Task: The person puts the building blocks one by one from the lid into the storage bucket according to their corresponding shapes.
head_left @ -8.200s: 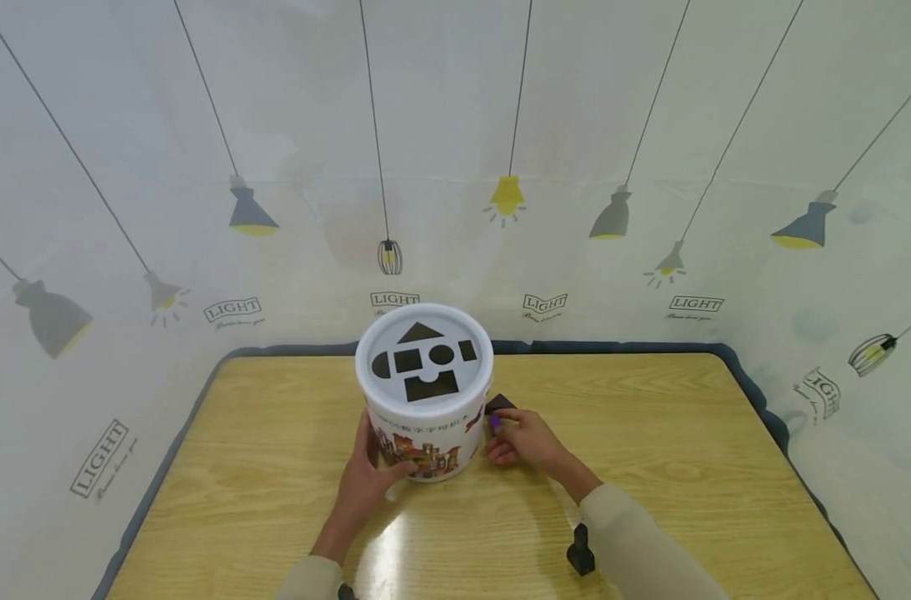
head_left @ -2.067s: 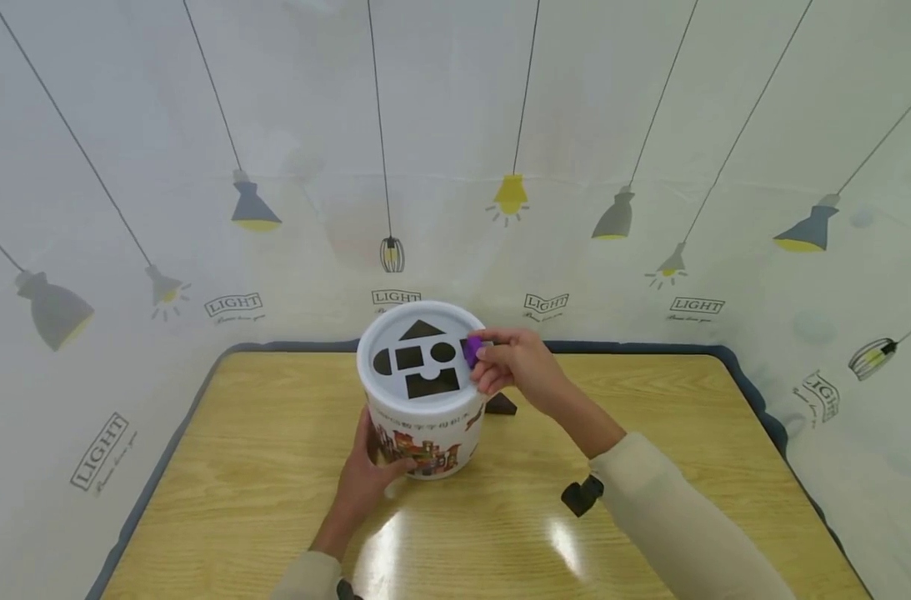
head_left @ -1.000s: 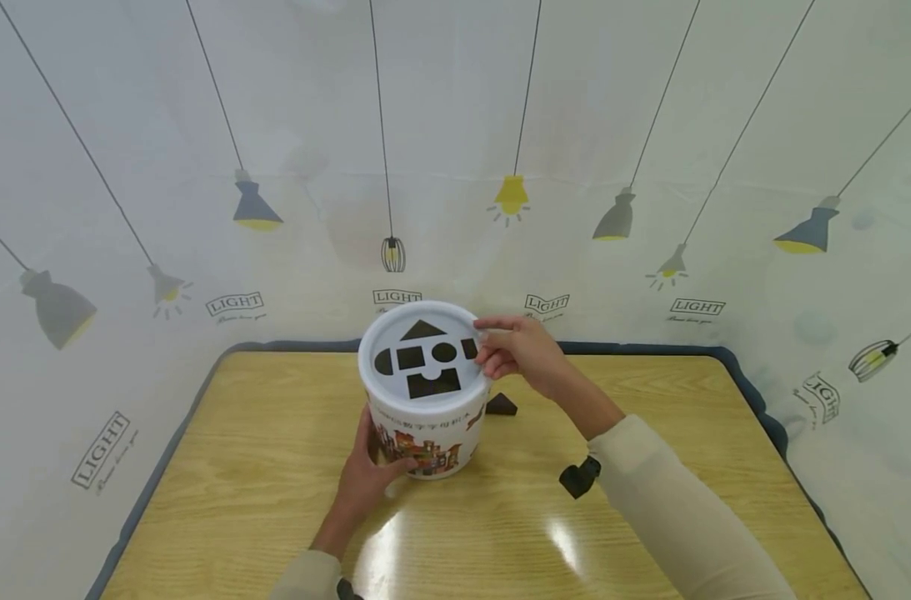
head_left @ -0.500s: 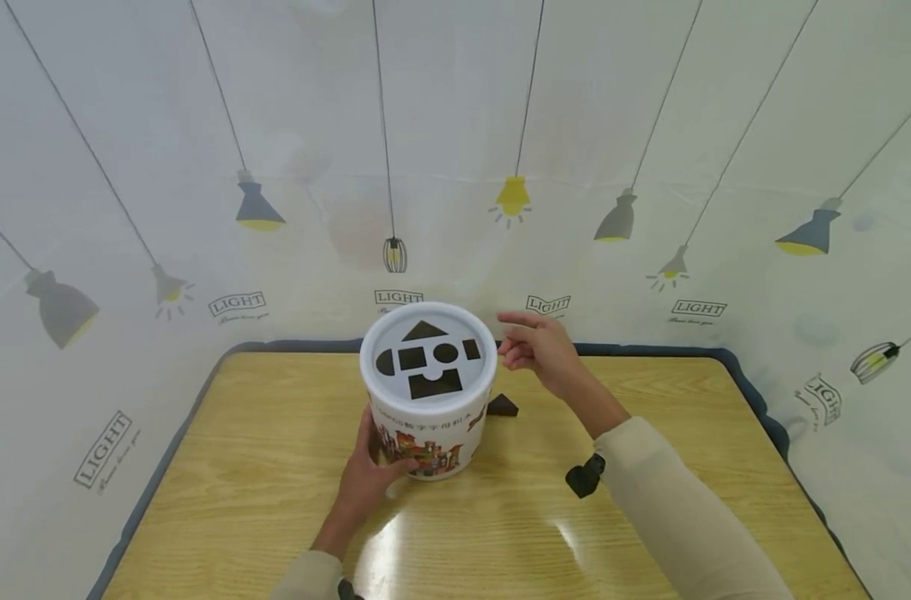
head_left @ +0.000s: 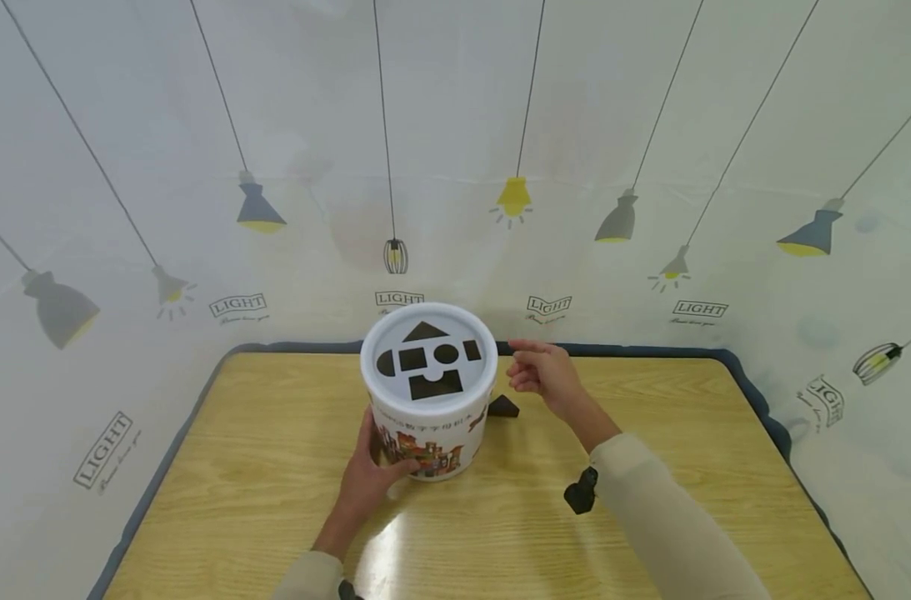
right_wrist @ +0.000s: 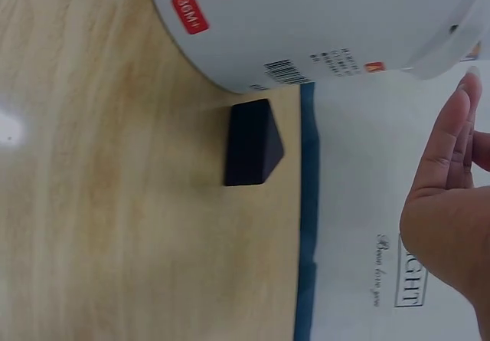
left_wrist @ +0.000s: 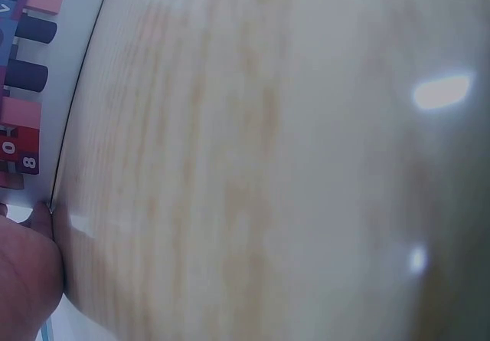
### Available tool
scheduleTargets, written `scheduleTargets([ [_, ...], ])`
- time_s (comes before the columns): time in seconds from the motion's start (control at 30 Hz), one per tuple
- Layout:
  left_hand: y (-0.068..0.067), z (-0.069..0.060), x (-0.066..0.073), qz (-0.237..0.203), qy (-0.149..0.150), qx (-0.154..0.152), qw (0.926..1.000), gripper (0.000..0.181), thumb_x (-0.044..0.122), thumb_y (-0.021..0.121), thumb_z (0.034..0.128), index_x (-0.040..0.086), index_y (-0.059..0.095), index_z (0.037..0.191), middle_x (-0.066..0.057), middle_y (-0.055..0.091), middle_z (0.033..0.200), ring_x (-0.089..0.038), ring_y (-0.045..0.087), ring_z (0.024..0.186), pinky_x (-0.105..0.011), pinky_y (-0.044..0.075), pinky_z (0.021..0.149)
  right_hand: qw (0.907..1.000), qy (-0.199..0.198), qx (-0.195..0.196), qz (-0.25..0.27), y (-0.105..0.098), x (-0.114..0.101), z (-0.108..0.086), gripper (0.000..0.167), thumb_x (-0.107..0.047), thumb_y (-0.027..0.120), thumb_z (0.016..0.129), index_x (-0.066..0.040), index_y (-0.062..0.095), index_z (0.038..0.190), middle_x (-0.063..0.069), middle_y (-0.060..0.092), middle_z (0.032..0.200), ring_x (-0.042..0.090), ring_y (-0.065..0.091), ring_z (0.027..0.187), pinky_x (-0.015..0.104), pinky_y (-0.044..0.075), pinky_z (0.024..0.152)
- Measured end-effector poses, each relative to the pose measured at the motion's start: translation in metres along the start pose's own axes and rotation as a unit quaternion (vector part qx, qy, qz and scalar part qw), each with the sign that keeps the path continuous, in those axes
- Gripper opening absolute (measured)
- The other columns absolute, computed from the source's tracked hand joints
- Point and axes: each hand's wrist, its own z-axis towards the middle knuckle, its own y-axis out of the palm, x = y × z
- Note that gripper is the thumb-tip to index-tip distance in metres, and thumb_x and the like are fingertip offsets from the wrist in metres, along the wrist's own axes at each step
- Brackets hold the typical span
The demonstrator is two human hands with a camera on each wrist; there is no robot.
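Observation:
A white bucket point(head_left: 425, 429) with a printed picture and Chinese lettering stands upright on the wooden table. Its white lid point(head_left: 391, 398) has cut-outs: a triangle, a half circle, a square, a circle, a small rectangle and a notched rectangle. My left hand point(head_left: 365, 483) holds the bucket's lower left side, thumb across the front; its other fingers are mostly hidden. To the right of the lid, my right hand point(head_left: 548, 375) hovers with nothing in it, fingers loosely bent. Below it, a dark triangular block point(right_wrist: 253, 143) lies on the table close to the bucket's right side.
The wooden table point(head_left: 260, 467) has a dark blue edge point(head_left: 613, 348). Behind and beside it hangs a pale cloth point(head_left: 455, 108) printed with lamps. A small black device point(head_left: 581, 492) sits on my right wrist.
A purple block in my right hand rose from beside the bucket to the small rectangular cut-out, then disappeared from view. The right hand has since drawn back right and slightly down. My left hand stays put.

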Motion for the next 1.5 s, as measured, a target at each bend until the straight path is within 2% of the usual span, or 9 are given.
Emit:
scheduleTargets([
  [0.6,0.0,0.001,-0.003,0.004,0.007,0.001,1.0,0.114,0.037,0.085,0.0728,0.049,0.003,0.152,0.008,0.023,0.159,-0.019,0.021,0.147,-0.04,0.02,0.122,0.9974,0.049,0.039,-0.036,-0.003,0.05,0.013,0.041,-0.013,0.057,0.096,-0.003,0.053,0.136,0.006,0.07,0.075,0.014,0.067,0.061,0.023,0.06,0.058],
  [0.8,0.0,0.002,-0.005,-0.005,0.011,0.0,0.9999,0.113,0.037,0.085,0.0726,0.051,0.005,0.152,0.013,0.026,0.157,-0.014,0.023,0.146,-0.037,0.021,0.122,0.9972,0.054,0.035,-0.038,-0.004,0.061,0.011,0.043,-0.012,0.058,0.096,-0.002,0.052,0.137,0.008,0.071,0.079,0.014,0.068,0.063,0.023,0.06,0.058],
  [0.97,-0.001,0.001,-0.004,-0.001,0.005,-0.002,1.0,0.113,0.037,0.085,0.0729,0.051,0.004,0.152,0.01,0.024,0.158,-0.017,0.022,0.147,-0.038,0.021,0.122,0.9956,0.063,0.039,-0.056,-0.005,0.071,0.012,0.045,-0.012,0.059,0.095,-0.003,0.051,0.139,0.011,0.071,0.086,0.015,0.069,0.066,0.024,0.06,0.061],
  [1.1,-0.002,-0.002,0.005,-0.009,-0.008,-0.01,0.9999,0.114,0.034,0.085,0.0739,0.047,0.003,0.153,0.006,0.022,0.16,-0.019,0.019,0.148,-0.039,0.019,0.123,0.994,0.07,0.035,-0.077,-0.006,0.077,0.011,0.046,-0.011,0.059,0.095,-0.003,0.05,0.14,0.013,0.071,0.089,0.016,0.07,0.068,0.026,0.061,0.062],
  [1.3,-0.004,-0.01,0.028,-0.009,-0.023,-0.022,0.9995,0.115,0.033,0.084,0.0753,0.04,0.001,0.155,0.001,0.021,0.161,-0.021,0.019,0.148,-0.039,0.019,0.123,0.992,0.08,0.042,-0.088,-0.007,0.086,0.009,0.047,-0.01,0.06,0.095,-0.005,0.05,0.141,0.012,0.073,0.086,0.017,0.07,0.067,0.026,0.06,0.059],
  [1.5,-0.005,-0.011,0.035,0.004,-0.024,-0.024,0.9994,0.115,0.033,0.083,0.0764,0.038,0.001,0.156,0.001,0.022,0.161,-0.021,0.019,0.148,-0.038,0.02,0.122,0.9919,0.083,0.042,-0.086,-0.008,0.095,0.008,0.049,-0.007,0.058,0.094,-0.004,0.048,0.142,0.012,0.072,0.085,0.017,0.07,0.066,0.026,0.06,0.058],
])
